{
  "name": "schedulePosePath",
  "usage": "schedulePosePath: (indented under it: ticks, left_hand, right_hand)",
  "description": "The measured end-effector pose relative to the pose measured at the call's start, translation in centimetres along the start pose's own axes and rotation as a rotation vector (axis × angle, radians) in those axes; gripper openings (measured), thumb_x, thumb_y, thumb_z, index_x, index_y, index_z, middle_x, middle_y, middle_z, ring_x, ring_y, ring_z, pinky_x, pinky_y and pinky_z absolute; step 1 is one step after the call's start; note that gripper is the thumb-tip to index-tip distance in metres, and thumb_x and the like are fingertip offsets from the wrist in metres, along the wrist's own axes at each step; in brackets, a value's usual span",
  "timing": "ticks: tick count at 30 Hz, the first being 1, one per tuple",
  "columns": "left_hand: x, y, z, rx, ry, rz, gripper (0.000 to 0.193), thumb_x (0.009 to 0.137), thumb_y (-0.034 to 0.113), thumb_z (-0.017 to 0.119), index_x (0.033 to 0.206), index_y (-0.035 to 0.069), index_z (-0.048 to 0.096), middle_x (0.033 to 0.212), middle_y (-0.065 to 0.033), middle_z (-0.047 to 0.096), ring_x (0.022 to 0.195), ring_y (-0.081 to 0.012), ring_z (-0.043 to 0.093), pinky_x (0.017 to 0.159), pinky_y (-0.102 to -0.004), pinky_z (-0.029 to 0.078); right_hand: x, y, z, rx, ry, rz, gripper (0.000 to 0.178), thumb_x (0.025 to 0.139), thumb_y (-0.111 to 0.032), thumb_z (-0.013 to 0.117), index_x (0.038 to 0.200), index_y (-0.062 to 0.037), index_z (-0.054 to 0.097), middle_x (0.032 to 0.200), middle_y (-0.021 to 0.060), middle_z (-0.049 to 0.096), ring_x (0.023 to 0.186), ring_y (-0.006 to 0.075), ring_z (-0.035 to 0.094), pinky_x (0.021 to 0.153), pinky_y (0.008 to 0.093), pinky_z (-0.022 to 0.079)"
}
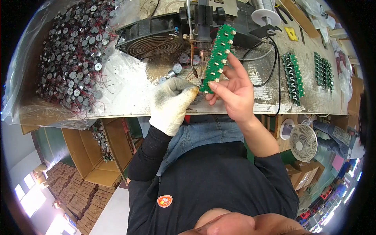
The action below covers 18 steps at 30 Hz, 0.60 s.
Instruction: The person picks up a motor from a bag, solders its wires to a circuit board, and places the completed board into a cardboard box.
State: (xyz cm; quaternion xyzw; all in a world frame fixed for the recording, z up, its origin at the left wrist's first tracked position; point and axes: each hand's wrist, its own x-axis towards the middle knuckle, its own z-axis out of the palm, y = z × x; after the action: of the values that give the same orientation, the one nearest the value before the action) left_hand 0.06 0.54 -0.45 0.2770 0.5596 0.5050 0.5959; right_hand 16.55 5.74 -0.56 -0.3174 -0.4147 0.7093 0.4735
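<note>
My right hand (237,92), bare, grips a long green circuit board strip (220,55) between thumb and fingers near its lower end. The strip stands tilted, its top leaning right, with a row of small white connectors along it. My left hand (172,100), in a whitish work glove with a stained fingertip, is closed in a pinch right beside the strip's lower end. What those gloved fingers hold is hidden. Just above them is the tip of a soldering fixture (194,70). Several small round motors (177,69) lie on the table behind my left hand.
A large pile of small motors with red wires (78,58) covers the left side. A black fan (152,41) and a solder wire spool (264,15) stand at the back. Board stacks (293,78) lie to the right, past a black cable (279,74). Cardboard boxes (92,150) sit below the table edge.
</note>
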Motion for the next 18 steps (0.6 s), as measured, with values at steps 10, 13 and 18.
schedulePosePath:
  ticks: [10,13,18]
  left_hand:
    - [-0.18,0.68,0.32,0.086,0.015,0.071,0.018,0.085,0.014,0.065,0.091,-0.004,0.064,0.082,-0.0069,0.065,0.074,-0.0102,0.06,0.065,-0.024,0.049]
    - [-0.17,0.32,0.13,0.137,0.01,0.04,0.019,0.084,0.014,0.066,0.091,-0.004,0.065,0.082,-0.0068,0.065,0.073,-0.0102,0.06,0.065,-0.0237,0.049]
    - [-0.32,0.07,0.09,0.115,0.033,0.025,0.019,0.084,0.014,0.066,0.09,-0.003,0.065,0.081,-0.0061,0.065,0.072,-0.01,0.06,0.064,-0.0236,0.049]
  right_hand:
    - [0.03,-0.01,-0.11,-0.042,-0.008,-0.047,0.073,0.083,0.013,0.055,0.145,-0.0076,0.024,0.117,0.0215,0.055,0.067,0.021,0.066,0.048,0.0259,0.053]
    - [-0.13,0.51,-0.32,-0.069,-0.008,-0.04,0.073,0.083,0.013,0.055,0.146,-0.0085,0.024,0.117,0.0213,0.055,0.067,0.0205,0.066,0.049,0.0255,0.053]
    - [-0.22,0.19,-0.09,-0.02,0.004,-0.007,0.072,0.082,0.011,0.059,0.144,-0.0058,0.026,0.109,0.0167,0.055,0.069,0.02,0.066,0.05,0.0253,0.053]
